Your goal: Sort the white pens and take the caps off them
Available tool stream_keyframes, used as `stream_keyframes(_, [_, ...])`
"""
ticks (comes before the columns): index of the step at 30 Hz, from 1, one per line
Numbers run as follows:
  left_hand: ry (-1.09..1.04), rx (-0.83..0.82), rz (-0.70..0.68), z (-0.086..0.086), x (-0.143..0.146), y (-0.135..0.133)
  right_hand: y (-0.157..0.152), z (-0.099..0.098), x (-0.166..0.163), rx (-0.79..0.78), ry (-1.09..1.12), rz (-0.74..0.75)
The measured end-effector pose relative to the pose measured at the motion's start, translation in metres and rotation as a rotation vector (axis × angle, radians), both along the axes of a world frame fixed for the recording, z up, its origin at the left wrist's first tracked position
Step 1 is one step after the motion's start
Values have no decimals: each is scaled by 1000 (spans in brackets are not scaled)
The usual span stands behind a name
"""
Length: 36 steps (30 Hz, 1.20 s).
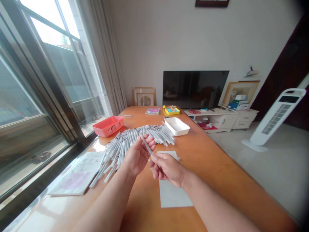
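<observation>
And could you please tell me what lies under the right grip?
White paper shows on the wooden table, above and below the right grip in the picture. The stretch between is covered, so whatever is fully hidden there cannot be seen.

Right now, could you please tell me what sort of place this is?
Probably a home's living room: there is a television, what looks like a tower fan on the floor, and a curtain beside the window.
</observation>
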<state>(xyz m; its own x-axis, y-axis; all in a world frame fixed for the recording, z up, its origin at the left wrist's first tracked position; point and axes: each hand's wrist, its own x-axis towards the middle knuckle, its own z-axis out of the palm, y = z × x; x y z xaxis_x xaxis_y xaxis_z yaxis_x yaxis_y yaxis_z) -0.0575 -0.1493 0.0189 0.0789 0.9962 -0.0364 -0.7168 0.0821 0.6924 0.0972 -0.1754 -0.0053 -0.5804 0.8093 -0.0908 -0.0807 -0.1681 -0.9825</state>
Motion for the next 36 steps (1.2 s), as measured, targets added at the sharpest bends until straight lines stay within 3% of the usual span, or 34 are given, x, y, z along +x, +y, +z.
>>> stream_keyframes(6, [-169, -136, 8, 3, 6, 2, 0, -1, -3, -307, 191, 99])
stream_keyframes(10, [-170, -172, 21, 2, 11, 7, 1, -5, -3, -344, 254, 96])
stream_keyframes(15, [-136, -173, 85, 5, 15, 14, 2, -10, -10, -171, 181, -40])
stream_keyframes(21, [46, -238, 210, 5, 26, 22, 0, -14, -17, 170, -125, -224])
stream_keyframes(27, [79, -196, 390, 19, -13, 46, -20, -10, -19, 636, -448, -268])
stream_keyframes(31, [47, -163, 358, 22, -24, 52, -10, -18, -19, 602, -497, -306])
stream_keyframes(36, [-64, -165, 274, 13, -3, 44, 16, -33, 2, 520, -484, -371])
